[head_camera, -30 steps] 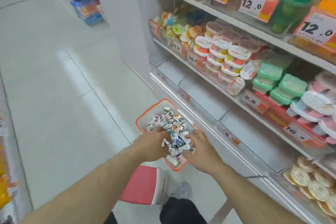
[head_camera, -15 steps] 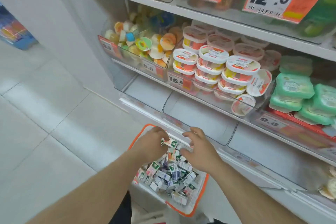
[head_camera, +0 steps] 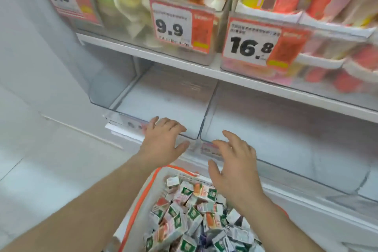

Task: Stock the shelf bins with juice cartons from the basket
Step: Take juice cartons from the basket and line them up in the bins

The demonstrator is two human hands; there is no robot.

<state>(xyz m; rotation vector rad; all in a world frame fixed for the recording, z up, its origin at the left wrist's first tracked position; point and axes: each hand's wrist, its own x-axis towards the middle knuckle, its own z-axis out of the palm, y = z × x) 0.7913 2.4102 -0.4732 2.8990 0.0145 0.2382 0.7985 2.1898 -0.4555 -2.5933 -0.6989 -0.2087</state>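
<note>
An orange-rimmed white basket (head_camera: 143,196) sits low in front of me, heaped with several small juice cartons (head_camera: 192,217) printed green, orange and white. Above it are two clear shelf bins, the left bin (head_camera: 163,100) and the right bin (head_camera: 286,141), both with bare floors. My left hand (head_camera: 163,141) rests palm down on the left bin's front lip, fingers spread, holding nothing. My right hand (head_camera: 233,168) hovers over the basket's far edge, just before the right bin's front, fingers apart and holding nothing.
The shelf above (head_camera: 184,61) carries clear bins of cups and tubs behind price tags reading 9.9 (head_camera: 171,24) and 16.8 (head_camera: 253,45). A white upright panel (head_camera: 41,67) bounds the shelving on the left. Pale floor tiles (head_camera: 30,170) lie to the left.
Both hands rose out of the basket's cartons and reached the front edges of the two bins, carrying nothing. My view moved in closer to the shelf.
</note>
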